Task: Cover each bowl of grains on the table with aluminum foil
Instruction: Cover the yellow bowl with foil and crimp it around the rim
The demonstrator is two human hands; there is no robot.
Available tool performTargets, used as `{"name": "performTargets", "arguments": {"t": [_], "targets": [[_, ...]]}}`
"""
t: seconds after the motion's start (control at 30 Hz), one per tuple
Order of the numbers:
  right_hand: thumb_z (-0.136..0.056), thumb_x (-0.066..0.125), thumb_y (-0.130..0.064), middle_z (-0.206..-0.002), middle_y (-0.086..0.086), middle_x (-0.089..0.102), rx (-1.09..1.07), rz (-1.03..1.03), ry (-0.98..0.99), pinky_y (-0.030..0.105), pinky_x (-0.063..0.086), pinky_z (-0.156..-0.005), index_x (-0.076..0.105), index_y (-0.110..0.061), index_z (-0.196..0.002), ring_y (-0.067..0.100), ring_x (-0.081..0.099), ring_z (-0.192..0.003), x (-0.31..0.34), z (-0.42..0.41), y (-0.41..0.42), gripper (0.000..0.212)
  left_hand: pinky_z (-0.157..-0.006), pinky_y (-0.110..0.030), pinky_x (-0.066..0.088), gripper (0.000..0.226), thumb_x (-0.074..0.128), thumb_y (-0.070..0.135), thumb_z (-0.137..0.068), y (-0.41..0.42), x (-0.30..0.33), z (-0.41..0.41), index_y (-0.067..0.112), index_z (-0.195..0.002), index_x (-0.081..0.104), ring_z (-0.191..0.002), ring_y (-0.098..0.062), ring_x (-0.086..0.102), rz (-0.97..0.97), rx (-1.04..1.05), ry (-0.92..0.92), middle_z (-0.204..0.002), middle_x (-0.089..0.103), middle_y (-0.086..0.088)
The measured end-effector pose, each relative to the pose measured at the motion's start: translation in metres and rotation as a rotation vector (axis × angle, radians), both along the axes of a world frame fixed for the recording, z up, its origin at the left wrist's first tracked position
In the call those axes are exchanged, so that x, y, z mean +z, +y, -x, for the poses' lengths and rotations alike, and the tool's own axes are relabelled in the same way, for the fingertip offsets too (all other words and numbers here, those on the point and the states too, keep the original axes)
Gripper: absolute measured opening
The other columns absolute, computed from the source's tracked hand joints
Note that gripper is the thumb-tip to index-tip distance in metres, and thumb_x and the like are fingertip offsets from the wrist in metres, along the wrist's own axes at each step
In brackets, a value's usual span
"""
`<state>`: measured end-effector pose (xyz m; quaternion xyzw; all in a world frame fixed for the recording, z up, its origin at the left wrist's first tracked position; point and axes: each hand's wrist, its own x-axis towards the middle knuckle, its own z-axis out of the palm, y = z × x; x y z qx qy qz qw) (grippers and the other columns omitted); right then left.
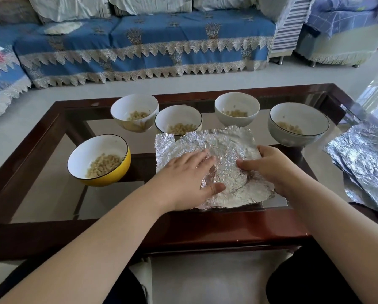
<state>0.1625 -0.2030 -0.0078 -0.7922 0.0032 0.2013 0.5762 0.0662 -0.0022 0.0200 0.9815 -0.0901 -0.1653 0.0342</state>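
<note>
My left hand [190, 178] lies flat and my right hand [269, 165] curls, pressing foil [225, 148] beside the yellow bowl [117, 170]; I'd crimp evenly.

I see a home living room. Beyond the far edge of the glass-topped wooden table [52, 119] stands a long sofa [144, 47] under a blue cover with a lace fringe, pale cushions [69, 5] along its back. A footstool [335, 47] with fringe sits on the light tiled floor [74, 91].
</note>
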Motion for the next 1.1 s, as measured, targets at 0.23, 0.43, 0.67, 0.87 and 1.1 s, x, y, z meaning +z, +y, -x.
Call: {"name": "performTargets", "arguments": {"t": [0.23,0.43,0.67,0.87,1.1], "targets": [[-0.071,0.086,-0.02,-0.095,0.005,0.074,0.017,0.048,-0.041,0.052,0.057,-0.085,0.063,-0.016,-0.108,0.027,0.072,-0.088,-0.003,-0.001,0.001,0.044,-0.121,-0.039,-0.016,0.083,0.011,0.074,-0.091,0.009,-0.007,-0.012,0.03,-0.156,-0.016,-0.146,-0.01,-0.028,0.018,-0.041,-0.057,-0.16,-0.028,0.01],[-0.072,0.085,-0.016,-0.095,0.007,0.075,0.014,0.015,0.024,0.052,0.056,-0.087,0.064,-0.014,-0.109,0.029,0.072,-0.088,-0.001,-0.001,0.001,0.042,-0.122,-0.039,-0.014,0.095,0.006,0.081,-0.081,0.008,-0.017,-0.01,0.027,-0.155,-0.019,-0.146,-0.013,-0.031,-0.015,-0.05,-0.079,-0.159,-0.031,0.005],[-0.075,0.081,-0.007,-0.093,0.014,0.075,0.001,-0.072,0.137,0.057,0.055,-0.087,0.067,-0.005,-0.105,0.035,0.072,-0.088,0.002,-0.002,0.0,0.034,-0.113,-0.034,-0.021,0.111,0.007,0.089,-0.066,0.005,-0.014,-0.014,0.029,-0.156,-0.017,-0.146,-0.018,-0.032,-0.011,-0.012,-0.079,-0.158,-0.034,-0.001],[-0.086,0.071,-0.038,-0.142,0.003,0.045,0.085,0.515,-0.424,0.039,0.04,-0.102,0.028,-0.022,-0.15,0.024,0.045,-0.13,0.019,0.013,0.0,0.079,-0.116,-0.036,-0.016,0.114,0.01,0.091,-0.065,0.005,-0.016,-0.014,0.028,-0.157,-0.013,-0.148,-0.018,-0.028,-0.01,-0.002,-0.095,-0.16,-0.031,-0.003],[-0.104,0.018,-0.048,-0.164,-0.003,0.011,0.696,0.721,-0.801,0.021,-0.006,-0.118,0.015,-0.018,-0.156,0.006,-0.002,-0.149,0.019,0.022,0.038,0.06,-0.118,-0.035,-0.013,0.115,0.016,0.091,-0.064,0.003,-0.014,-0.013,0.026,-0.159,0.004,-0.149,-0.018,-0.024,0.053,0.001,-0.122,-0.163,-0.024,-0.005]]}}
